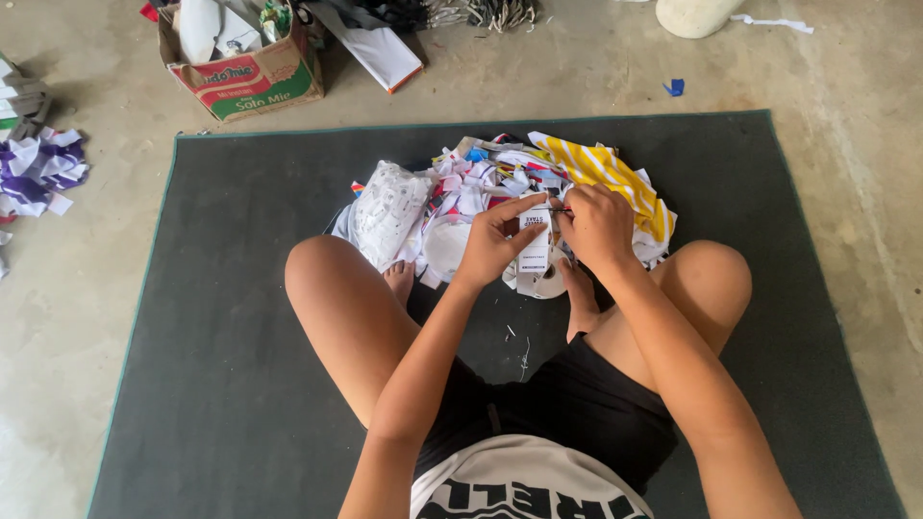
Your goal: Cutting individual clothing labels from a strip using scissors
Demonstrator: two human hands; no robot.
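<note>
On the dark floor mat, a person sits cross-legged with a heap of fabric scraps lying just beyond the feet. Both hands meet over the near edge of that heap. The left hand is closed in a pinch, thumb and fingers gripping the side of a white printed fabric strip, which hangs upright between the 2 hands. The right hand is curled shut at the strip's top right edge; a thin dark item seems to show at its fingertips, but what it is cannot be told.

Judged from the scene, the work is at an early to middle stage. 1 strip is in hand, and the bulk of the heap, including a yellow striped piece at its far right and a white patterned wad at its left, appears unsorted. A smaller purple and white pile lies off the mat at far left; whether it is finished output cannot be confirmed. A cardboard box stands beyond the mat's far left corner, holding mixed material.
</note>
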